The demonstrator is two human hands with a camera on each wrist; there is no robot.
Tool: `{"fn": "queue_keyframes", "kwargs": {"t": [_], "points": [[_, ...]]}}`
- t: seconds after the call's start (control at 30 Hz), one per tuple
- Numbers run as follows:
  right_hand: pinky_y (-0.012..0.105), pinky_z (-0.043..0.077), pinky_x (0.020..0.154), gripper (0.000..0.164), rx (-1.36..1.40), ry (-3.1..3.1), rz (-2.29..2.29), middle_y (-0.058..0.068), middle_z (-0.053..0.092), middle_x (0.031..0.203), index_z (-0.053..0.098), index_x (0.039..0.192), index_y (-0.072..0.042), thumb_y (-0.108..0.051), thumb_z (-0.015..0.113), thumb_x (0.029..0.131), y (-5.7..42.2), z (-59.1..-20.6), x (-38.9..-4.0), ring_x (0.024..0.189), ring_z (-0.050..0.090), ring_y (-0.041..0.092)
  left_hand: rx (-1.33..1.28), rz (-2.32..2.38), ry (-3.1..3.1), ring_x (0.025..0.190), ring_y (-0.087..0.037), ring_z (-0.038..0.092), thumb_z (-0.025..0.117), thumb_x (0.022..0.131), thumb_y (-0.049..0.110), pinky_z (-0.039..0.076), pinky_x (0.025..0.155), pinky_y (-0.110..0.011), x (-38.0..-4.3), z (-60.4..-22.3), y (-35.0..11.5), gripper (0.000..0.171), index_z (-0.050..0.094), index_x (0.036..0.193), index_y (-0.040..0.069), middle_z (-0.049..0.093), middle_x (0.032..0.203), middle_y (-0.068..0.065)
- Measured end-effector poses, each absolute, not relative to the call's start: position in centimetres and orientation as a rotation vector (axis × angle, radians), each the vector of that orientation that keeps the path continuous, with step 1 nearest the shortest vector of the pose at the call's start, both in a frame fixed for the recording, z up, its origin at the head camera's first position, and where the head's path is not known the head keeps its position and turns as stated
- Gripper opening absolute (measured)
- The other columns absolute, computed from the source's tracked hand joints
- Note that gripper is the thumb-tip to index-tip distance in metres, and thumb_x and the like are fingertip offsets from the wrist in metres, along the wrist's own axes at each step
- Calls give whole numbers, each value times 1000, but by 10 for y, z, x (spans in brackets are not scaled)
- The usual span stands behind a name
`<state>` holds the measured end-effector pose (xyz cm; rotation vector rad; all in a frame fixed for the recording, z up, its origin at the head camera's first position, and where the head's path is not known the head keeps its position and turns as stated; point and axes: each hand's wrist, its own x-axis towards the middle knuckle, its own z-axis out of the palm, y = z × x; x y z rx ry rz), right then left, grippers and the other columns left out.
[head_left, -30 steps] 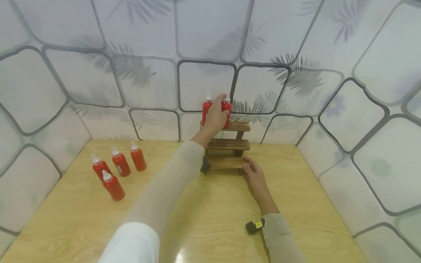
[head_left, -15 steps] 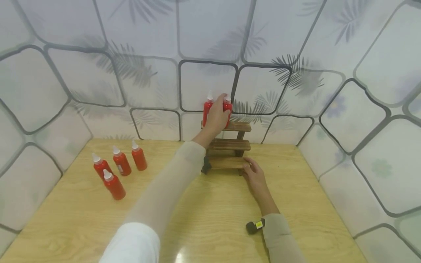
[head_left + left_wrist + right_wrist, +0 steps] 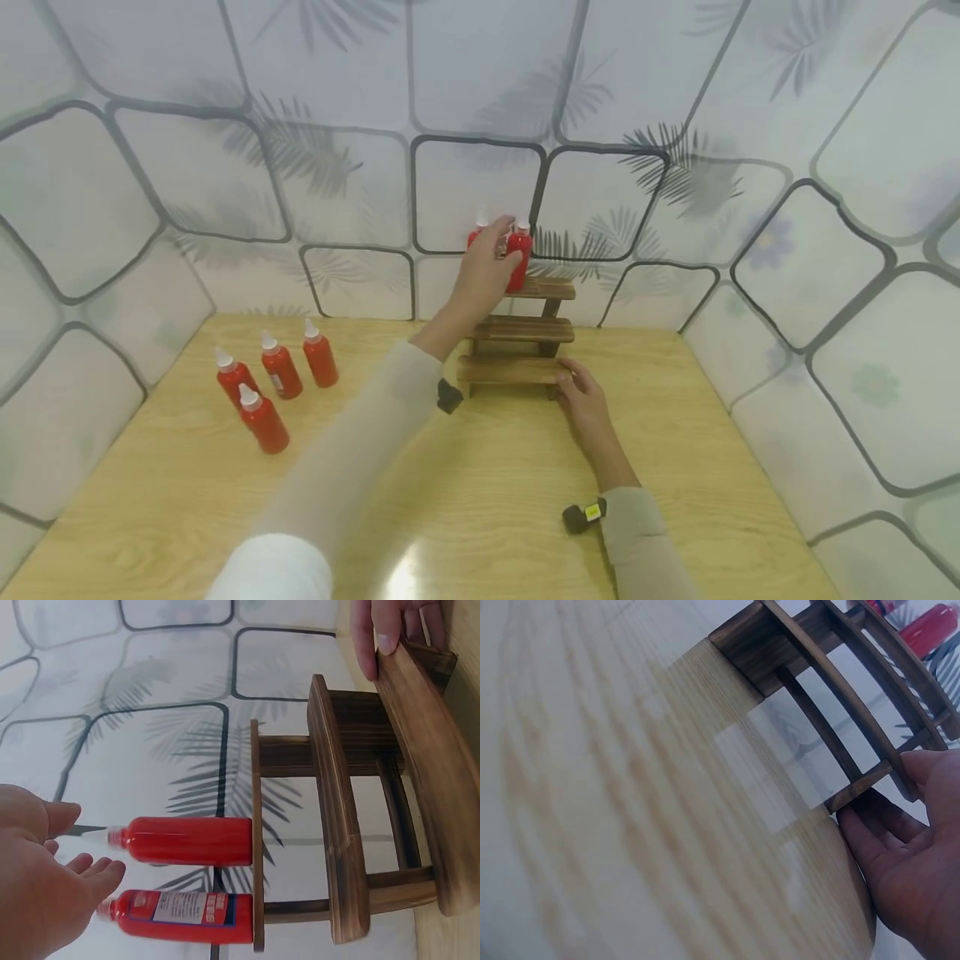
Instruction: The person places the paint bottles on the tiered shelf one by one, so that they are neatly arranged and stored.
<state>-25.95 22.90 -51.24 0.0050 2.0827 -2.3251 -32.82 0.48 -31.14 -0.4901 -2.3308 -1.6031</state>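
Two red squeeze bottles with white pointed caps stand side by side on the top step of a three-step wooden stand [image 3: 517, 369]. My left hand [image 3: 482, 271] is just in front of them, partly hiding the left bottle [image 3: 474, 237] in the head view; the right bottle [image 3: 519, 265] shows more fully. In the left wrist view its fingers are spread near the caps, with a gap to the upper bottle [image 3: 191, 841]; the labelled bottle [image 3: 187, 916] is below. My right hand [image 3: 587, 412] grips the right end of the lowest step, thumb on top and fingers underneath.
Several more red bottles, among them a front one [image 3: 266, 425] and a back one [image 3: 320, 360], stand upright on the left of the wood-grain table [image 3: 480, 500]. Patterned walls [image 3: 480, 192] enclose the table behind and at both sides.
My left hand has loosened from the bottles and drawn back slightly toward me, leaving both standing on the top step. The right hand stays on the stand.
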Motion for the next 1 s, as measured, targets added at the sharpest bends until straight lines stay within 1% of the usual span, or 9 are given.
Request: {"fn": "queue_keyframes", "kwargs": {"t": [0.13,0.3,0.4,0.6,0.7,0.8,0.87,0.93,1.0], "points": [[34,45,112,50,-2,2083,-2330,22,37,157,44,148,-7,-26,57,104,226,-514,-260,141,44,34,-514,-1732,-2259,133,-31,53,60,99,8,47,111,-38,-308,-321,-19,52,46,149,9,52,147,-16],[34,44,112,52,15,2087,-2322,23,36,157,43,149,-7,-27,58,103,225,-511,-259,142,43,36,-502,-1766,-2230,129,-37,56,61,98,6,49,109,-39,-281,-344,-53,48,49,145,4,55,144,-18],[34,44,113,50,40,2117,-2304,23,37,156,45,148,-9,-27,58,103,226,-510,-258,142,43,35,-476,-1767,-2231,127,-37,58,62,98,7,50,108,-39,-266,-359,-72,46,51,143,4,57,141,-18],[38,43,114,52,8,2169,-2267,22,36,157,43,150,-9,-30,57,104,229,-513,-259,142,43,36,-426,-1692,-2300,125,-31,60,64,99,11,51,107,-41,-234,-379,-107,44,55,142,8,58,141,-14],[38,44,114,53,-6,2179,-2260,19,37,157,44,149,-9,-31,57,103,230,-514,-259,141,44,34,-387,-1631,-2350,124,-29,60,63,100,15,51,106,-44,-217,-387,-126,43,55,142,11,58,142,-12],[37,43,114,53,-23,2173,-2253,16,35,159,44,149,-10,-32,57,103,229,-514,-259,142,43,33,-331,-1582,-2390,124,-29,61,63,101,21,52,104,-45,-200,-393,-145,43,55,142,13,58,142,-11],[37,43,114,53,-20,2177,-2250,16,35,159,44,149,-11,-33,58,103,228,-514,-258,143,42,33,-294,-1555,-2414,124,-28,61,62,101,24,54,102,-41,-189,-397,-156,44,54,143,13,58,142,-10],[38,42,115,53,-15,2170,-2254,17,34,160,44,149,-11,-33,57,103,228,-513,-258,144,41,33,-257,-1541,-2433,123,-28,61,61,102,27,55,98,-29,-178,-399,-164,45,54,143,13,59,141,-9],[38,41,116,53,-11,2167,-2263,17,34,160,44,149,-10,-33,58,103,229,-512,-257,144,40,34,-223,-1524,-2444,120,-27,62,61,102,28,53,93,-17,-168,-402,-171,45,54,143,12,60,139,-9]]}}
